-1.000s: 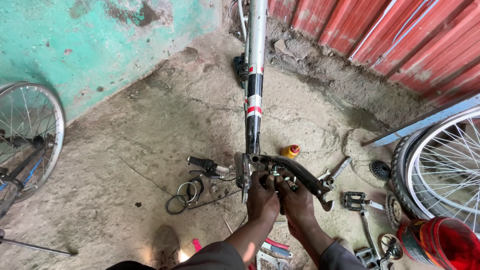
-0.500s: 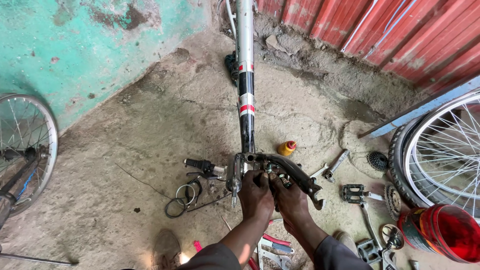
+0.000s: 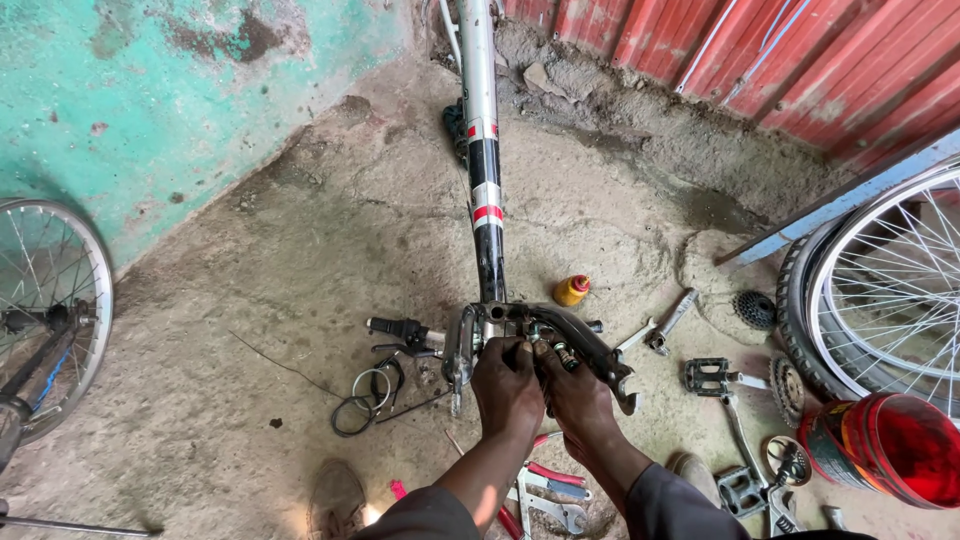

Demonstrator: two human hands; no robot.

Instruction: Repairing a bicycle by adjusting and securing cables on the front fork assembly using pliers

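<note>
Silver and black frame [image 3: 480,150] stands on the dirt floor [image 3: 250,330], its bottom bracket [image 3: 505,325] just ahead of both hands. Left hand [image 3: 507,390] and right hand [image 3: 577,400] sit side by side, fingers curled onto the bracket parts; what they pinch is too small to tell. Close by lie a yellow bottle [image 3: 572,290], a wrench [image 3: 660,328], pedals [image 3: 712,376], a cable coil [image 3: 368,395] and pliers [image 3: 550,478]. A red bucket [image 3: 885,445] sits by the right wheel [image 3: 880,290]; another wheel [image 3: 45,310] stands far left.
</note>
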